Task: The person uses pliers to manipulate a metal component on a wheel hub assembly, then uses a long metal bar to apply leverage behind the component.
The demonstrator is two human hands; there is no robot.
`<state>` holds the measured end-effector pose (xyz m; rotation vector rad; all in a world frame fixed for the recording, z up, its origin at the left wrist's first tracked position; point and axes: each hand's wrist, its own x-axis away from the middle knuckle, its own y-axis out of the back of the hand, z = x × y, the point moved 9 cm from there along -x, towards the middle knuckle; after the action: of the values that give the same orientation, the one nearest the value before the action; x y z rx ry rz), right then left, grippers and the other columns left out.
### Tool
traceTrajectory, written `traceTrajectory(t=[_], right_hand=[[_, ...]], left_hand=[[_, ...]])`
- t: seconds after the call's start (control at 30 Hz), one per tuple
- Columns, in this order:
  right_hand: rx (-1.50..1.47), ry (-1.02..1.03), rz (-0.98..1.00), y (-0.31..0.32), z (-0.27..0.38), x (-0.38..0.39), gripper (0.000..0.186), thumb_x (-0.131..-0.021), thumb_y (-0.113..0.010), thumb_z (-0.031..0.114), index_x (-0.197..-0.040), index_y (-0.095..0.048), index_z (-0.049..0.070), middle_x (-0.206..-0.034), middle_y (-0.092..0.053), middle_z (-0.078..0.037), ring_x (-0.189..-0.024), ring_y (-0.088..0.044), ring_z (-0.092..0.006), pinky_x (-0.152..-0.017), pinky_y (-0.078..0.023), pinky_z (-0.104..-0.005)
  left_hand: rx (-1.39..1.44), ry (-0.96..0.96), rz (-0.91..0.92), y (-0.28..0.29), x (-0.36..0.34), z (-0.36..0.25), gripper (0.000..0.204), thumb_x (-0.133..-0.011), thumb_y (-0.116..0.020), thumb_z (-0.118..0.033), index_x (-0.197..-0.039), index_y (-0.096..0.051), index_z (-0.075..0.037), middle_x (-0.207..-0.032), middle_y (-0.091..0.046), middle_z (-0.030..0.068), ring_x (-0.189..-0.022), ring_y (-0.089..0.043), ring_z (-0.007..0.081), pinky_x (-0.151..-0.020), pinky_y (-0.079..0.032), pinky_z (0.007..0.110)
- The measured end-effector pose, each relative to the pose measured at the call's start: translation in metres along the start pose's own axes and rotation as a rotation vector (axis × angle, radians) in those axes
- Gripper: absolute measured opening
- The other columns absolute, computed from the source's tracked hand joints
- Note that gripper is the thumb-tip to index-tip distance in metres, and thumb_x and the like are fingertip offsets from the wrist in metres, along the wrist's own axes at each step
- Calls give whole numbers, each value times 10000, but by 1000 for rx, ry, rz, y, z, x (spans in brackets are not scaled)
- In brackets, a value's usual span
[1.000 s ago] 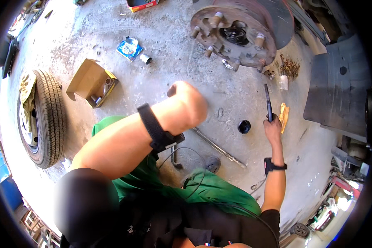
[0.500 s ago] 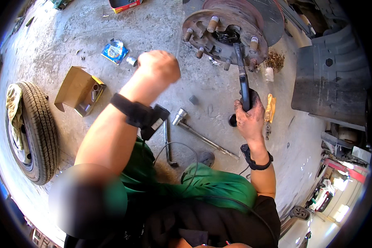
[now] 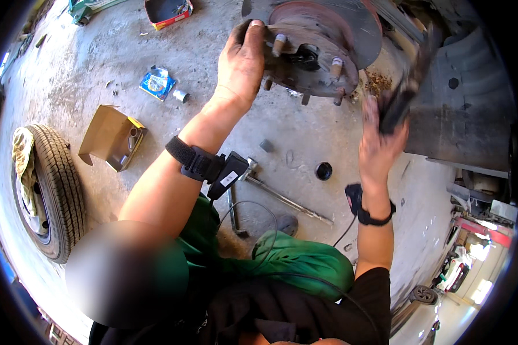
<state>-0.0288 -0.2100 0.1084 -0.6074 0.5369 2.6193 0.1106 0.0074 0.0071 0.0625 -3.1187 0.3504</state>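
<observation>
Flanking the wheel hub (image 3: pixel 315 76) are both hands (image 3: pixel 240 72) (image 3: pixel 381 141)

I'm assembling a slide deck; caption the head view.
Left hand at the studded wheel hub, right hand holding a blurred dark tool.

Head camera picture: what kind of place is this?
Probably a car repair garage: there's a round, rusty metal wheel hub, a black rubber tyre and a long, silver metal socket wrench.
</observation>
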Motion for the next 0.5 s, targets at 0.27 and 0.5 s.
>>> traceTrajectory(t=[0.27,0.5], right_hand=[[580,189,-66,-41,22,-53,575,-704,-866,275,-1073,-581,-62,-912,-667,-216,-854,-671,-381,-814,-522,-428],[867,710,109,-52,31,-40,478,-770,-810,237,-1073,-584,-55,-960,-641,-204,-847,-650,-369,-774,-514,-436]], left_hand=[[265,13,4,-12,0,13,635,-961,-605,-435,-1351,-499,55,-1220,-643,165,-1117,-594,221,-988,-447,307],[136,-38,-13,-16,8,-4,489,-1000,-597,-382,-1284,-576,15,-1143,-671,70,-1013,-617,139,-921,-468,270]])
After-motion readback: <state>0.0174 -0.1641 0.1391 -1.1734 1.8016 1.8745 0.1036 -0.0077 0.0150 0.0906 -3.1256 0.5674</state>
